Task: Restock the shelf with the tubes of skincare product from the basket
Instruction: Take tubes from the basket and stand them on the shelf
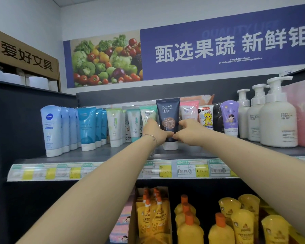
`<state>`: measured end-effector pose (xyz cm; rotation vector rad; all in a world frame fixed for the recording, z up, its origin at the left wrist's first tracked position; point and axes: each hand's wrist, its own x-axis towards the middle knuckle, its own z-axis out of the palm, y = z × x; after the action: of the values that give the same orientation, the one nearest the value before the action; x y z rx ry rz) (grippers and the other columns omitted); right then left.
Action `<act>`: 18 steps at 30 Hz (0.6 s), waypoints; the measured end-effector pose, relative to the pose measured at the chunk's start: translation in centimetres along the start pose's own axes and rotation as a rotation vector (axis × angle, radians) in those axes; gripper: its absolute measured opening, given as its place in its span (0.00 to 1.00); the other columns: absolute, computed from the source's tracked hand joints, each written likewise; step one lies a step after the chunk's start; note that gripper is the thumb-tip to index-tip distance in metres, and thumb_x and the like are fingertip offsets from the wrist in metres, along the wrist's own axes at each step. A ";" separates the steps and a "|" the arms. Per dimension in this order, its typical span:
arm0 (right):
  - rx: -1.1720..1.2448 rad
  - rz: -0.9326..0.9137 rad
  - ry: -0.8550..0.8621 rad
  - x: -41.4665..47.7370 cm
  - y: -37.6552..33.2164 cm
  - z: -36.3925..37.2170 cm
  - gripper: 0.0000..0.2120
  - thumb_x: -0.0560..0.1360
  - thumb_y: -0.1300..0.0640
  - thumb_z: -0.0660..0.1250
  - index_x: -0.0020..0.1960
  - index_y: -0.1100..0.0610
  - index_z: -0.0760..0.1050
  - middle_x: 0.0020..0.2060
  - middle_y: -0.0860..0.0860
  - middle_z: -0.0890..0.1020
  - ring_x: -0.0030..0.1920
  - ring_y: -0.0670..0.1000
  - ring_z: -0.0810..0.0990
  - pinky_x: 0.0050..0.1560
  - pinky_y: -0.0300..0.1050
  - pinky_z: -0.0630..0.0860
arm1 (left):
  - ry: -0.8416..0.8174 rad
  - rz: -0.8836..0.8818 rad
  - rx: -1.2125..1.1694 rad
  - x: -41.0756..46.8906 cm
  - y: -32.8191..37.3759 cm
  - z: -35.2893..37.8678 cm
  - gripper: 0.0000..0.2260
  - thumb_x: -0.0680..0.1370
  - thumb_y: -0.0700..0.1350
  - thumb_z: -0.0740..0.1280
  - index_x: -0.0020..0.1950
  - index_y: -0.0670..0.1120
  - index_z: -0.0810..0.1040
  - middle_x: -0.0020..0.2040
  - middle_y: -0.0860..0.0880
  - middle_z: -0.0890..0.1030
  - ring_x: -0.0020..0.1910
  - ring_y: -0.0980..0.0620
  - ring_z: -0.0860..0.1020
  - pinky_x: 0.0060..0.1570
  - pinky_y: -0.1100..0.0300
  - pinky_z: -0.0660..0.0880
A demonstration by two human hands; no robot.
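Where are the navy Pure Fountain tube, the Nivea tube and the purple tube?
navy Pure Fountain tube [168, 112]: head view, upper front, just below the logo.
Nivea tube [50, 131]: head view, middle of its front.
purple tube [229, 118]: head view, cartoon figure on its front.

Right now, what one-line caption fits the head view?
Left hand and right hand grip a dark blue tube standing cap-down on the shelf, between a green tube and a pink tube.

The tube [168, 118] stands on the shelf [99, 154], pump bottles [276, 120] to its right.
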<state>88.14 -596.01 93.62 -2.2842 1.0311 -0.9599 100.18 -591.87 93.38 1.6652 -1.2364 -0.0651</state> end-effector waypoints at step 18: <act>-0.635 -0.654 0.222 -8.5 -6.4 5.6 0.12 0.76 0.55 0.59 0.59 0.56 0.73 0.53 0.52 0.76 0.55 0.55 0.74 0.53 0.50 0.71 | 0.019 0.492 0.740 -9.2 -4.5 -11.5 0.10 0.77 0.51 0.62 0.56 0.49 0.69 0.48 0.52 0.73 0.47 0.49 0.74 0.44 0.54 0.73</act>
<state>91.21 -584.77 90.52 -3.2206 0.7365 -1.2896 105.30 -577.55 91.19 1.8889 -1.7469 0.7917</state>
